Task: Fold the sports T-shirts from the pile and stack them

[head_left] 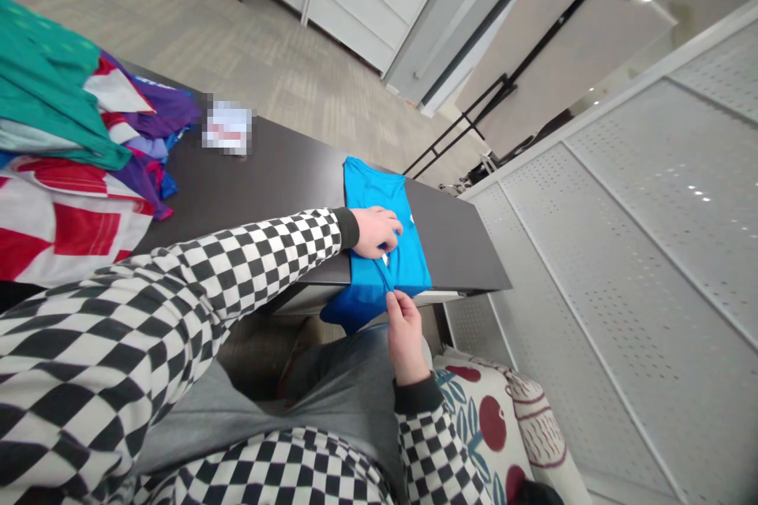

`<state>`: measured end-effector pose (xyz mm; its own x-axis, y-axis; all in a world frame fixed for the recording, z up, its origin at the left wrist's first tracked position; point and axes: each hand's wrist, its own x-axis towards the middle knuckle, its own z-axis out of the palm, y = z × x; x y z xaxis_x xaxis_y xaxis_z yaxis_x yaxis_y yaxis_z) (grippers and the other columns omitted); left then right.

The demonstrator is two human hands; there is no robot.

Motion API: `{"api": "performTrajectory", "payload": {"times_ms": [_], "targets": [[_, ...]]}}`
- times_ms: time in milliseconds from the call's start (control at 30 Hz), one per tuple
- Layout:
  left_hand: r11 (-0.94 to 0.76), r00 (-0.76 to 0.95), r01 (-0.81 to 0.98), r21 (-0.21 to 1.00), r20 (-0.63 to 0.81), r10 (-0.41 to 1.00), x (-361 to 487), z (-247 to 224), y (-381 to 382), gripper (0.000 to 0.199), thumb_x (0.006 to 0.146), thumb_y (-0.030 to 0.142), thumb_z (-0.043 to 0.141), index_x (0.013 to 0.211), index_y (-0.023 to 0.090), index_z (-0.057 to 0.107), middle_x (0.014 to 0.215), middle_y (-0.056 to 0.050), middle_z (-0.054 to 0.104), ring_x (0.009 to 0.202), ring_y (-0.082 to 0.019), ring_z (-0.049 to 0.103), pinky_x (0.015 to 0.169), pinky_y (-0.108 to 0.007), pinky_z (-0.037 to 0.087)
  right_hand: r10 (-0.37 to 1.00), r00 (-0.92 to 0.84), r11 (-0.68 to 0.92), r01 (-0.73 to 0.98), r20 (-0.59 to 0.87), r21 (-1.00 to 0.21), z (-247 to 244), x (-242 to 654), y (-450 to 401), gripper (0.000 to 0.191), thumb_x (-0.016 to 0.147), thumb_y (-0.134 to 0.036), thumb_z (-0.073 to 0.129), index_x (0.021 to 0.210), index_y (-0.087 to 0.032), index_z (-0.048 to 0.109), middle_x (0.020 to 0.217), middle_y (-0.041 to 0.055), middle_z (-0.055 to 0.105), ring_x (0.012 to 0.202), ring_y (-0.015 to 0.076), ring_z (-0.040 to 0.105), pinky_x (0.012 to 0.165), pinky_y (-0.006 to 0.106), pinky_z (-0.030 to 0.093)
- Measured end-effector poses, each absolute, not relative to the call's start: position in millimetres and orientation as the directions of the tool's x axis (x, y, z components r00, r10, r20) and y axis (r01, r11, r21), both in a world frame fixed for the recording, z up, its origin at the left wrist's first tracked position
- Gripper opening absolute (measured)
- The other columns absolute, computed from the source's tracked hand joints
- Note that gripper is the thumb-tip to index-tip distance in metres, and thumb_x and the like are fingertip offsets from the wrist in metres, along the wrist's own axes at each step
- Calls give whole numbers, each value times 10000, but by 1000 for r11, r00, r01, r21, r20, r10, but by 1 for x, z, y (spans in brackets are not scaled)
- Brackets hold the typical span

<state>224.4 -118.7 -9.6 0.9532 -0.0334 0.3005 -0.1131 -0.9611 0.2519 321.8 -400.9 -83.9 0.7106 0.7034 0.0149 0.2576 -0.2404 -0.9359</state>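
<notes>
A bright blue shirt [379,183] lies partly folded across the dark tabletop, and its near part hangs over the front edge. My left hand [375,232] rests on the middle of the shirt, with its fingers curled into the cloth beside a small white mark. Nearer to me, at the table's front edge, my right hand [406,335] pinches a fold of the shirt between thumb and fingertips. What lies under the left palm is hidden.
A heap of colourful garments [53,87] covers the left end of the table [284,166]. A blurred white item [227,128] lies beside it. A perforated white panel [621,237] stands close on the right, with a patterned cushion [482,410] by my right side.
</notes>
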Motion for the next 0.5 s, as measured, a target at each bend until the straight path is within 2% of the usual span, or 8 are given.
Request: {"api": "performTrajectory", "payload": {"times_ms": [67, 167, 267, 367, 500], "targets": [[-958, 952, -140, 252, 299, -61, 227, -11, -120, 140, 914, 293, 695, 911, 293, 835, 1456, -43, 751, 1401, -337, 580, 1141, -486, 452, 677, 736, -218, 222, 17, -950, -88, 322, -402, 541, 852, -692, 833, 1058, -197, 755, 980, 57, 748, 906, 221, 635, 896, 368, 543], [-955, 952, -119, 273, 306, -31, 230, -11, -125, 173, 955, 255, 655, 888, 276, 814, 1347, -53, 792, 1332, -304, 617, 1110, -428, 479, 677, 736, -212, 206, 8, -955, -93, 320, -402, 544, 849, -684, 839, 1083, -200, 761, 1007, 68, 765, 939, 237, 658, 926, 390, 553], [-957, 953, -97, 273, 302, -10, 229, -7, -125, 214, 978, 246, 621, 902, 274, 819, 1372, -56, 790, 1329, -293, 617, 1130, -409, 476, 675, 738, -211, 202, 7, -956, -97, 318, -403, 539, 856, -680, 833, 1088, -199, 760, 1022, 75, 773, 952, 242, 670, 947, 403, 559], [-968, 968, -73, 241, 249, -11, 226, -1, -118, 159, 859, 220, 708, 897, 290, 845, 1479, -26, 757, 1378, -321, 589, 1173, -455, 452, 677, 736, -203, 186, -1, -961, -102, 315, -404, 536, 855, -675, 834, 1084, -196, 756, 1017, 76, 773, 952, 240, 671, 938, 398, 563], [-967, 979, 4, 254, 196, 56, 223, 0, -113, 273, 749, 218, 772, 956, 349, 892, 1441, 2, 787, 1337, -335, 615, 1169, -484, 457, 693, 720, -210, 167, -26, -963, -107, 312, -402, 528, 855, -678, 826, 1062, -200, 742, 956, 53, 742, 887, 221, 645, 873, 375, 558]]}}
